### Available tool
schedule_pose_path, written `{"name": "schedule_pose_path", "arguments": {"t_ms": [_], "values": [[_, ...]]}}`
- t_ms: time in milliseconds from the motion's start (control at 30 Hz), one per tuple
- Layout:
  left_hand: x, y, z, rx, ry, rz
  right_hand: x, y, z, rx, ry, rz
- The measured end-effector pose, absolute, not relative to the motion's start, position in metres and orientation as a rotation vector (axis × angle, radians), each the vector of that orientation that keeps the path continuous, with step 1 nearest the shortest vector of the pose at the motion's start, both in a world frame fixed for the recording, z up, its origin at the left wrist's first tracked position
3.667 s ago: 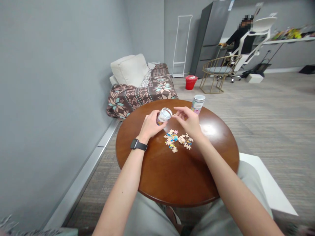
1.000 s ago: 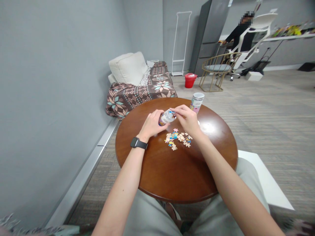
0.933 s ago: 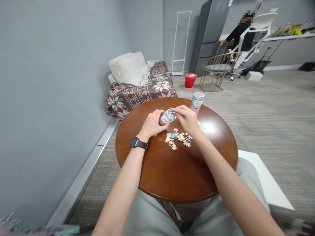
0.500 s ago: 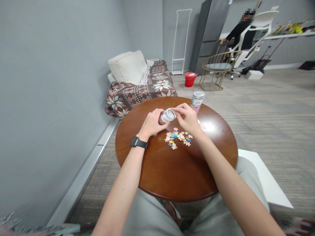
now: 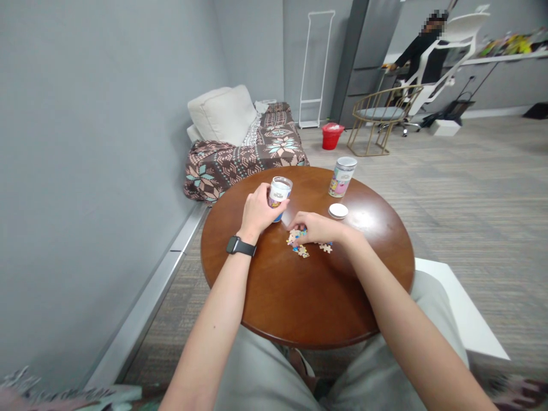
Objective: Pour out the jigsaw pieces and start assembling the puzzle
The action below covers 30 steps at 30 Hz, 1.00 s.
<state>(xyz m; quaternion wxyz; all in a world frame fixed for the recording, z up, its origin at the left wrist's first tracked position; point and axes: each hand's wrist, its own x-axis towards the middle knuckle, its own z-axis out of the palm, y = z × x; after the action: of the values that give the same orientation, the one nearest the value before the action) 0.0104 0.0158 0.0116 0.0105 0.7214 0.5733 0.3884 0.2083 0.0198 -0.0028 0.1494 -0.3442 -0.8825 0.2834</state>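
My left hand is wrapped around an open can with a printed label, which stands almost upright on the round wooden table. A loose pile of jigsaw puzzle pieces lies to the right of the can and nearer to me. Over that pile is my right hand, its thumb and fingers apart and reaching down among the pieces, part of which it covers. Beyond it lies a round white lid. A second, closed can stands upright farther back.
A sofa with a patterned cover and a white cushion sits behind the table at the left. Farther off are a red bin, a gold-framed chair and a person beside a white office chair.
The can in my left hand went from tilted to nearly upright. My right hand left its rim and came down toward me onto the puzzle pieces, uncovering the lid and second can.
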Motion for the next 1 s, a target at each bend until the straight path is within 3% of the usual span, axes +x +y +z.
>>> {"name": "schedule_pose_path", "arguments": {"t_ms": [167,700,1000], "values": [[0.011,0.016,0.011,2.277,1.78,1.195,0.208,0.02,0.0,-1.074,-2.533,1.044],[0.009,0.017,0.009,2.29,1.759,1.177,0.209,0.02,0.008,-0.924,-2.413,1.074],[0.012,0.013,0.013,2.519,1.585,0.995,0.207,0.025,0.019,-0.871,-1.608,0.552]]}}
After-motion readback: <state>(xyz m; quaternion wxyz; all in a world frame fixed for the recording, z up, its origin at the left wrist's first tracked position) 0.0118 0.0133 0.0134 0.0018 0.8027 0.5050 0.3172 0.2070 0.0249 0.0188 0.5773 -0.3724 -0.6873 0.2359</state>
